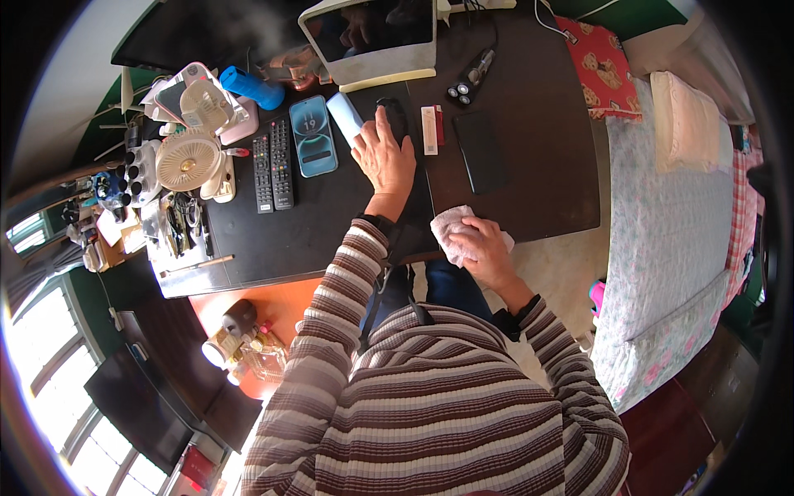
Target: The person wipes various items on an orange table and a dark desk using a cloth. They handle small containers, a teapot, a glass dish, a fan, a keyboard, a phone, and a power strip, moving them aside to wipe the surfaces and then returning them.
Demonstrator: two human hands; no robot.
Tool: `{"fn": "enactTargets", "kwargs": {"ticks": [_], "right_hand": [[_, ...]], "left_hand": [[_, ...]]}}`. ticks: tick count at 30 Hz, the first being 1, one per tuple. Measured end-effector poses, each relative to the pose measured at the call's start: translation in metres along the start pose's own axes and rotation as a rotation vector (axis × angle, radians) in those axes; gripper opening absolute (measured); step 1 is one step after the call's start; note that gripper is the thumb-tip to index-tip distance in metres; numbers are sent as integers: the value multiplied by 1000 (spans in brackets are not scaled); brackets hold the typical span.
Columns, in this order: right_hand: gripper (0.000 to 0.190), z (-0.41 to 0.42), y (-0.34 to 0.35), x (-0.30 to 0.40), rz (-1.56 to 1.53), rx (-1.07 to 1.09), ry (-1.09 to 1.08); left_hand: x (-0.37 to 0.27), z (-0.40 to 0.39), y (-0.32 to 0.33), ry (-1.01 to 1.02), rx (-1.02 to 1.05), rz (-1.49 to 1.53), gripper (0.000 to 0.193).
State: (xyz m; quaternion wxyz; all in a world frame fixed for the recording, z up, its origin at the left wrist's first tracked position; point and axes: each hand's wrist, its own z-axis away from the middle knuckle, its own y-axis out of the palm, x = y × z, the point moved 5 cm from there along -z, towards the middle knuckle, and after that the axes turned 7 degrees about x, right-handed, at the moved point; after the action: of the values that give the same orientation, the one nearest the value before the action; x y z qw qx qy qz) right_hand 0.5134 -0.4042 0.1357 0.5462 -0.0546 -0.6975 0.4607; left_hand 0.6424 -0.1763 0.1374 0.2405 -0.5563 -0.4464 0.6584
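Note:
My left hand [386, 158] rests with spread fingers at a black object [392, 113] on the dark desk [521, 155]; the hand partly hides it, so its kind and whether I grip it are unclear. Beside those fingers lies a pale blue-white slim item [345, 118]. A folded pink cloth [456, 232] is in my right hand [487, 248], at the desk's near edge. Left of my left hand are a lit smartphone [312, 136] and two black remote controls [273, 166]. To the right lie a small white box [429, 131], a dark smartphone [479, 153] and an electric shaver [471, 80].
A monitor-like screen [375, 31] stands at the back. A beige fan [188, 159], a blue cylinder [252, 88] and cables [182, 217] crowd the left side. A bed [670, 235] stands to the right; an orange surface [279, 310] with small items lies at lower left.

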Motion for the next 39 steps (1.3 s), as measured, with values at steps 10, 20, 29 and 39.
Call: {"fn": "enactTargets", "kwargs": {"ticks": [10,20,29,39], "right_hand": [[51,-4,-1,-2,-56,13,4],[44,0,-3,-4,-56,29,14],[51,-10,-13,-2,-184,-2,113],[45,-164,-37,-5,-93,-355,10]], "left_hand": [[-38,4,38,15,333,-74,65],[-82,12,80,-112,435,109,64],[-55,18,13,119,-31,-115,74],[21,20,15,-13,294,-298,85]]}}
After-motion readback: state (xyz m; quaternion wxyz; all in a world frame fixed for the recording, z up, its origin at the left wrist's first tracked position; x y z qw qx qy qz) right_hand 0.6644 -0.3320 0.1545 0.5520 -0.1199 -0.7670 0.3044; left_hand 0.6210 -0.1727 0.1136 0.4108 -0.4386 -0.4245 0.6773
